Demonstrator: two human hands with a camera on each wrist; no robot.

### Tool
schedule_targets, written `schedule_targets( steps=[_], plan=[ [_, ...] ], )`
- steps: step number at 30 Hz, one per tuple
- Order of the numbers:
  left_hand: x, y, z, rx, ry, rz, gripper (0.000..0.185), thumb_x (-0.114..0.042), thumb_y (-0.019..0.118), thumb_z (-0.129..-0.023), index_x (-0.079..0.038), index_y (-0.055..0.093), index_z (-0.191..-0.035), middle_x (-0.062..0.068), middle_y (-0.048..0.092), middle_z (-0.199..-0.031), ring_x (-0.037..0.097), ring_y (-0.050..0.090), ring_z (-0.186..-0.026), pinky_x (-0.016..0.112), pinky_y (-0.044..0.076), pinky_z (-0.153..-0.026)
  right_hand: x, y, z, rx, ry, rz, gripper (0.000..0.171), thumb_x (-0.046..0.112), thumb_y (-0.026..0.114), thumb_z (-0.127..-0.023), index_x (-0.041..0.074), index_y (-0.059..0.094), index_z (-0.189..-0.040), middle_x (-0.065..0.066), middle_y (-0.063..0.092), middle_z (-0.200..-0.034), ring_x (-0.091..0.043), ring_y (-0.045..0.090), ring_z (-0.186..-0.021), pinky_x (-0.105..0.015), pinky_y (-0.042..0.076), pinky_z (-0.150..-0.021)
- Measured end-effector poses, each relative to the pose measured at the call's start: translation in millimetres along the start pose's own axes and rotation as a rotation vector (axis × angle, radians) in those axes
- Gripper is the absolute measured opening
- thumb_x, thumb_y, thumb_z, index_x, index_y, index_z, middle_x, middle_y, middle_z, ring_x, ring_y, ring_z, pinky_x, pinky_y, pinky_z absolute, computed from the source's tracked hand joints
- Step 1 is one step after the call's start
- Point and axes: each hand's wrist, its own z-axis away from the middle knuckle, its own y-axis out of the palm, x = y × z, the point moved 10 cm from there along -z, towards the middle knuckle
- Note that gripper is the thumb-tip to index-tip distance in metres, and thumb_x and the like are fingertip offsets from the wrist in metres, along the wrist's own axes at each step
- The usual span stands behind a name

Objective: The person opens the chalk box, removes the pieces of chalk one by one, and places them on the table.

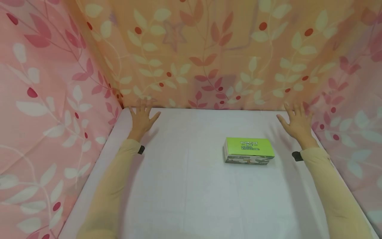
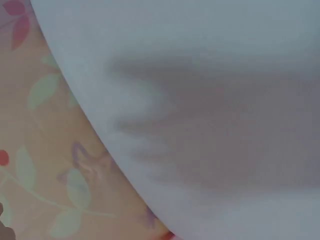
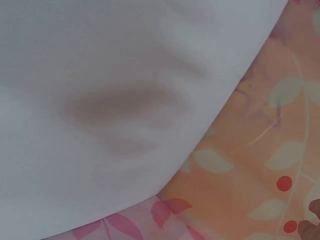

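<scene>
A green-topped box with printed lettering and patterned sides lies on the white table, right of centre. My left hand is over the far left corner, fingers spread and holding nothing. Over the far right corner, my right hand also has its fingers spread and nothing in it. The box is nearer to the right hand, to the left of that forearm and apart from it. In the left wrist view only a bit of fingertip shows at the lower left edge; the right wrist view catches fingertips at its lower right.
The white table is bordered at the back by an orange leaf-print curtain. Pink leaf-print cloth hangs along the left side and the right side. Shadows of both hands fall on the tabletop in the wrist views.
</scene>
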Motion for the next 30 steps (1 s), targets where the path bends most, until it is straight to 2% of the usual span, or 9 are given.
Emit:
schedule_targets(
  steps=[4, 9, 13, 16, 20, 25, 30],
  plan=[
    [-16.9, 6.8, 4.1, 0.022, 0.012, 0.039, 0.071, -0.061, 0.042, -0.089, -0.026, 0.024, -0.147, 0.005, 0.014, -0.155, 0.026, -0.001, -0.143, 0.063, -0.013, -0.104, 6.9, -5.7, 7.7, -0.04, -0.028, -0.054, 0.066, 0.056, 0.035, -0.093, 0.023, 0.018, -0.149, -0.021, 0.01, -0.153, -0.042, 0.002, -0.14, -0.067, -0.012, -0.101],
    [-40.8, 19.3, 11.8, 0.08, 0.016, 0.065, 0.073, -0.066, 0.038, -0.088, -0.021, 0.03, -0.145, 0.005, 0.017, -0.154, 0.025, 0.0, -0.143, 0.061, -0.011, -0.106, 22.0, -13.2, 18.0, -0.098, -0.081, -0.121, 0.058, 0.049, 0.043, -0.094, 0.017, 0.038, -0.141, -0.023, 0.024, -0.148, -0.046, 0.017, -0.136, -0.067, 0.002, -0.105],
    [-62.3, 28.3, 17.6, 0.091, 0.037, 0.097, 0.073, -0.067, 0.037, -0.088, -0.022, 0.029, -0.145, 0.006, 0.017, -0.154, 0.024, 0.001, -0.144, 0.061, -0.007, -0.108, 33.7, -15.4, 26.1, -0.112, -0.141, -0.182, 0.055, 0.042, 0.05, -0.092, 0.011, 0.044, -0.138, -0.024, 0.026, -0.147, -0.042, 0.016, -0.138, -0.066, 0.008, -0.105],
    [-80.9, 35.9, 21.2, 0.083, 0.067, 0.145, 0.073, -0.066, 0.038, -0.088, -0.024, 0.027, -0.146, 0.007, 0.019, -0.154, 0.026, 0.006, -0.143, 0.061, -0.003, -0.108, 41.1, -12.8, 32.3, -0.089, -0.191, -0.207, 0.054, 0.038, 0.055, -0.091, 0.01, 0.045, -0.136, -0.023, 0.025, -0.148, -0.036, 0.011, -0.141, -0.063, 0.008, -0.107],
    [-110.7, 47.3, 28.3, 0.093, 0.126, 0.204, 0.072, -0.064, 0.039, -0.088, -0.023, 0.026, -0.146, 0.008, 0.023, -0.153, 0.028, 0.012, -0.142, 0.062, 0.002, -0.108, 49.8, -5.3, 42.5, -0.058, -0.247, -0.203, 0.054, 0.034, 0.059, -0.089, 0.012, 0.046, -0.136, -0.021, 0.028, -0.148, -0.036, 0.013, -0.141, -0.06, 0.008, -0.109],
    [-154.6, 59.9, 38.6, 0.111, 0.211, 0.247, 0.071, -0.063, 0.041, -0.088, -0.023, 0.027, -0.146, 0.007, 0.028, -0.151, 0.027, 0.02, -0.14, 0.061, 0.008, -0.109, 60.4, 1.3, 55.8, -0.03, -0.289, -0.24, 0.053, 0.029, 0.066, -0.085, 0.016, 0.049, -0.135, -0.017, 0.032, -0.147, -0.036, 0.021, -0.139, -0.062, 0.017, -0.105],
    [-199.2, 73.9, 54.0, 0.146, 0.315, 0.269, 0.072, -0.06, 0.045, -0.088, -0.019, 0.029, -0.146, 0.006, 0.033, -0.149, 0.028, 0.027, -0.138, 0.061, 0.014, -0.107, 71.8, 10.2, 65.6, 0.034, -0.314, -0.279, 0.056, 0.03, 0.067, -0.084, 0.019, 0.048, -0.135, -0.013, 0.031, -0.149, -0.031, 0.02, -0.14, -0.063, 0.021, -0.103]
  ],
)
